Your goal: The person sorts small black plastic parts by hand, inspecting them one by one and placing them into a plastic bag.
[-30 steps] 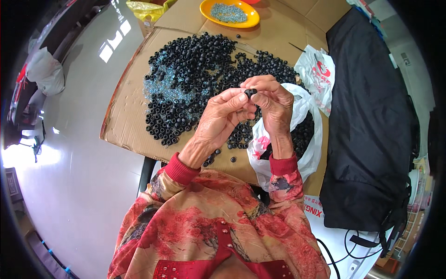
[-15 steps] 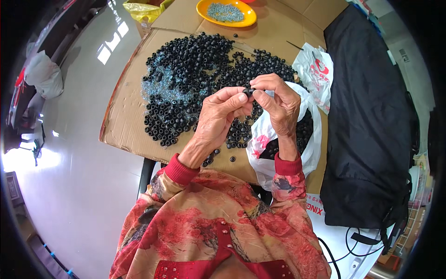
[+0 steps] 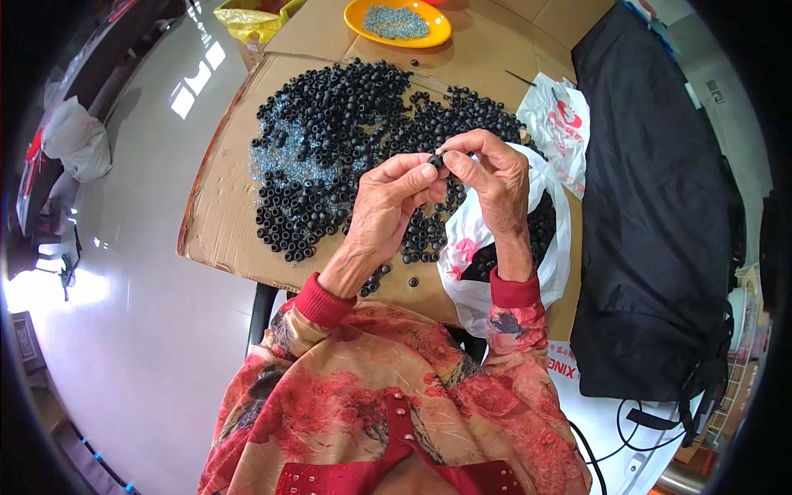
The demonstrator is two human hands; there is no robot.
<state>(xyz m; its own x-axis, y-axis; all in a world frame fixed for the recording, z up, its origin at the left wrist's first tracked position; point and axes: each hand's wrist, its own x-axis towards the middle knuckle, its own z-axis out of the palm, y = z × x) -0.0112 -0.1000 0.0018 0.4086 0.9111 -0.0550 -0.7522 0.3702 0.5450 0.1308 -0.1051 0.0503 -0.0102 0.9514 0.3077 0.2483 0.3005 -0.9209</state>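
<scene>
Over the pile, my left hand (image 3: 382, 200) pinches a small round black piece (image 3: 436, 162) between thumb and fingertips. Meeting it from the other side, my right hand (image 3: 497, 180) has its thumb and forefinger closed at the same piece. Whether the right fingertips hold a second small part is hidden. Beneath and beyond my hands spreads a heap of hollow black round pieces (image 3: 330, 103). Tiny clear bluish bits (image 3: 285, 161) lie among them on the left. An open white plastic bag (image 3: 563, 239) with more black pieces inside sits under my right forearm.
Cardboard (image 3: 223, 198) covers the work surface. An orange-yellow dish (image 3: 398, 41) of clear bits stands at the far side. A crumpled white bag (image 3: 554, 132) lies at right, beside a large black fabric case (image 3: 652, 214). A yellow bag (image 3: 252, 21) is at far left.
My fingertips have shifted slightly around the black piece, with the right thumb and forefinger a little changed in position. The heap looks the same.
</scene>
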